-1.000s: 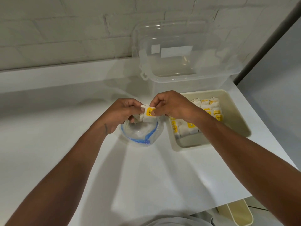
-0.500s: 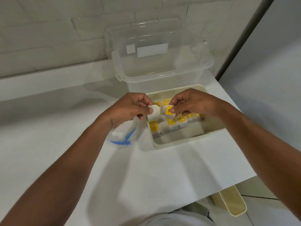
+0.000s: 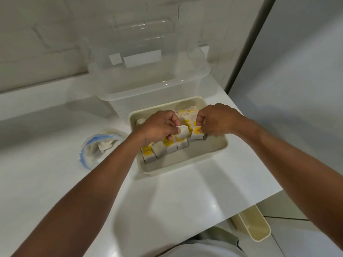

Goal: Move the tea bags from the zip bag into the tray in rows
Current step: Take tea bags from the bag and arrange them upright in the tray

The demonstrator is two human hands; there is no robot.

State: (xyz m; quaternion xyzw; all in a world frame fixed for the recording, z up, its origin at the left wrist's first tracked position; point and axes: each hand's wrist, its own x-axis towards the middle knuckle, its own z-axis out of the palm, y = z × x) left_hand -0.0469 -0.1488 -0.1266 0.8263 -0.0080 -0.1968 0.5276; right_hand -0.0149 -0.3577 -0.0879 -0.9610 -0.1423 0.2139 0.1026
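A white surface [image 3: 55, 182] runs along a pale brick wall [image 3: 46, 34], with a grey panel [image 3: 297, 71] to the right. A clear plastic bin [image 3: 148, 86] stands at the back, and the beige tray [image 3: 219, 151] sits just in front of it. The crumpled zip bag [image 3: 96, 151] lies left of the tray. Tea bags [image 3: 148, 156] with yellow tags stand in rows inside the tray. Both hands hover over the tray with fingers curled. The left hand [image 3: 159, 127] pinches a white bag [image 3: 182, 133] above the front row. The right hand [image 3: 215, 121] pinches a tagged bag [image 3: 197, 135] just beside it.
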